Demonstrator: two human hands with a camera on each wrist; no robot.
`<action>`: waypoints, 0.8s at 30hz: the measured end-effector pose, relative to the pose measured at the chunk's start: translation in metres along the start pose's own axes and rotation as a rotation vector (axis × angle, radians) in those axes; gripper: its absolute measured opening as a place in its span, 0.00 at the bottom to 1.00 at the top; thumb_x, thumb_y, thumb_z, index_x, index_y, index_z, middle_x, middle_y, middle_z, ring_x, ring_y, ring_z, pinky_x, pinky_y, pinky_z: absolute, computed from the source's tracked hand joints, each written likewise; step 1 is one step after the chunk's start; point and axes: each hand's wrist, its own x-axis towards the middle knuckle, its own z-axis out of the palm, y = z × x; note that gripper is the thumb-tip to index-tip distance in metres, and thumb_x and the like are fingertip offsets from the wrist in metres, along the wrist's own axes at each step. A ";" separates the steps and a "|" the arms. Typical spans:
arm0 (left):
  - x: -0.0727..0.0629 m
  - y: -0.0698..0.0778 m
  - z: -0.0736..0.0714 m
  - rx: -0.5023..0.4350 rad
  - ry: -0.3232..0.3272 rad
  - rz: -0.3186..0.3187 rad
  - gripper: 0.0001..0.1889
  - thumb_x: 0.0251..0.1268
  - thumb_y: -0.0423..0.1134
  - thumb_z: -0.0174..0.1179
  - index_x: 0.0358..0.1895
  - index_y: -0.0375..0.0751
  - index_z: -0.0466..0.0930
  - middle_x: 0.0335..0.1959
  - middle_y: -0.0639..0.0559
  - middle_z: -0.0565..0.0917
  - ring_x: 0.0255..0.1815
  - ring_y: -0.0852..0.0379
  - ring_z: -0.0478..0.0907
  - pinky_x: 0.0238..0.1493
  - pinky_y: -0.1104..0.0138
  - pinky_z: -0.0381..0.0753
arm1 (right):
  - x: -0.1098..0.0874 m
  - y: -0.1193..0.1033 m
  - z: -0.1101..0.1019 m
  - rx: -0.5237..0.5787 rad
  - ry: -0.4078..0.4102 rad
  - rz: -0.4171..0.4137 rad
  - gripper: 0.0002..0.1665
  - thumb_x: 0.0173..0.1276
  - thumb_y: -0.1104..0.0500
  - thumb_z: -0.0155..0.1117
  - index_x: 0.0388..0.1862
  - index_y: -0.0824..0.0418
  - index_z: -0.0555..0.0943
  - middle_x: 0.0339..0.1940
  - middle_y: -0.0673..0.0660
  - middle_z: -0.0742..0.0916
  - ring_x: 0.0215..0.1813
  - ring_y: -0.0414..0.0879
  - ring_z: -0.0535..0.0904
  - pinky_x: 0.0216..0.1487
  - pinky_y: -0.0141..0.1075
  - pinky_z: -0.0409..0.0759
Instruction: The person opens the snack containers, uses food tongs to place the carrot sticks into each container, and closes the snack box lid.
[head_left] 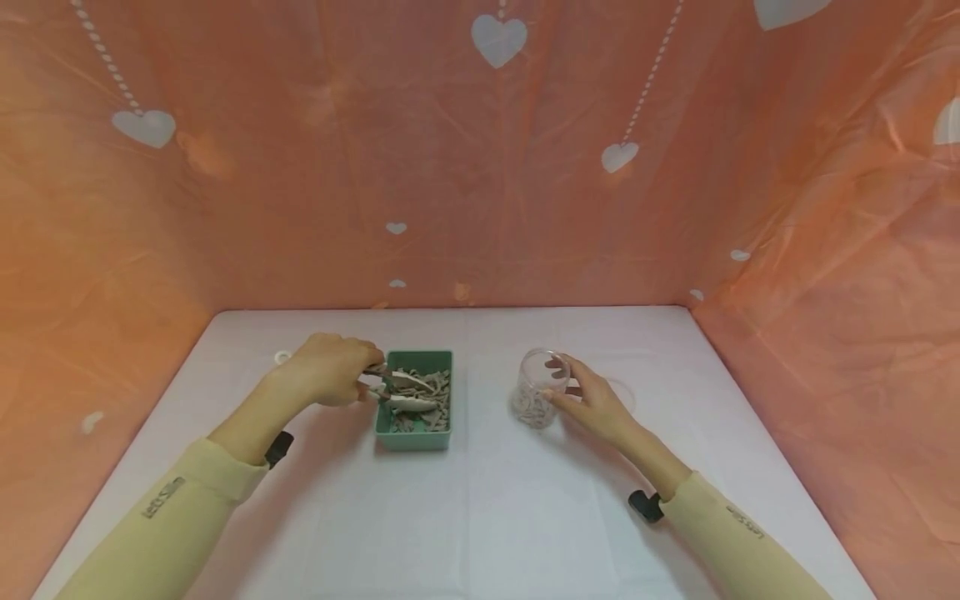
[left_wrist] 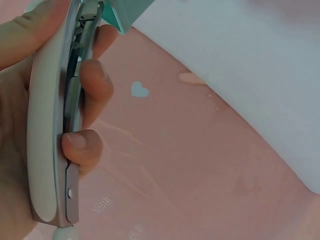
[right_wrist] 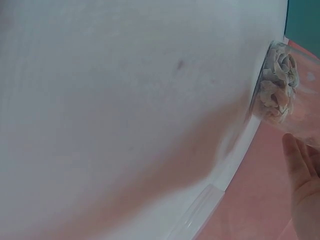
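Note:
My left hand (head_left: 328, 368) grips a pair of tongs (head_left: 411, 404) by the pale handle; in the left wrist view, the fingers (left_wrist: 95, 85) curl round the metal side. The spread tong tips are inside a green rectangular bin (head_left: 412, 442), over greyish-brown dried flakes (head_left: 438, 392). Whether anything is between the tips, I cannot tell. On the right, my right hand (head_left: 598, 402) holds a clear jar (head_left: 542, 375), thumb and fingers around its side. Similar pale, curled flakes (right_wrist: 280, 82) lie in the bottom of the jar, which stands upright on the table.
A clear round lid (head_left: 624, 397) lies on the white table (head_left: 465, 517) behind the right hand. Past the left wrist a small white ring (head_left: 282, 357) shows. An orange curtain with white hearts (head_left: 498, 40) surrounds the table at the back and sides.

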 end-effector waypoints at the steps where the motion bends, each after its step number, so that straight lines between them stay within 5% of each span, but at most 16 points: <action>1: 0.000 -0.001 0.001 0.001 0.008 0.005 0.16 0.56 0.41 0.76 0.48 0.46 0.86 0.45 0.54 0.88 0.40 0.48 0.84 0.42 0.48 0.81 | 0.000 0.000 0.000 0.002 -0.002 -0.001 0.37 0.74 0.60 0.68 0.75 0.71 0.67 0.66 0.69 0.81 0.69 0.65 0.76 0.62 0.51 0.81; 18: -0.010 -0.009 0.002 -0.074 0.033 -0.014 0.17 0.60 0.43 0.74 0.52 0.50 0.86 0.45 0.57 0.86 0.41 0.51 0.84 0.43 0.48 0.81 | -0.001 0.002 0.002 0.006 0.004 -0.006 0.37 0.74 0.60 0.68 0.76 0.70 0.67 0.66 0.69 0.81 0.68 0.64 0.77 0.62 0.49 0.81; 24: -0.015 -0.015 0.000 -0.116 0.092 -0.029 0.19 0.58 0.42 0.74 0.54 0.49 0.86 0.45 0.57 0.87 0.41 0.52 0.84 0.44 0.47 0.81 | -0.001 0.003 0.002 0.002 0.021 -0.022 0.35 0.74 0.61 0.68 0.75 0.70 0.68 0.65 0.70 0.81 0.67 0.65 0.78 0.61 0.50 0.82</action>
